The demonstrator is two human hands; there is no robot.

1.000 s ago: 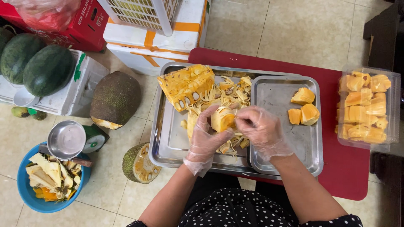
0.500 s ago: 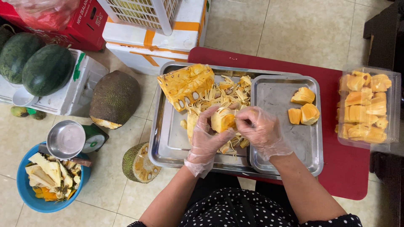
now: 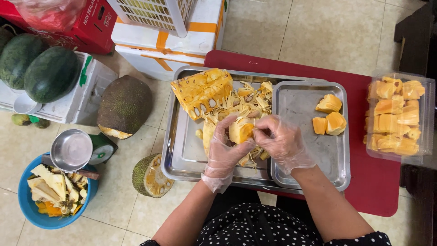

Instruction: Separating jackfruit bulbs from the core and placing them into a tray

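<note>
Your left hand (image 3: 224,152) holds a yellow fruit pod (image 3: 240,129) just over the big tray (image 3: 182,155). Your right hand (image 3: 282,142) pinches at the pod's side. Both gloves look slippery. Squeeze too hard and the soft pod could squash or pop out onto the stringy bits (image 3: 246,102). Pull too fast and it might miss the small tray (image 3: 296,105) where the clean pieces (image 3: 328,115) sit.
</note>
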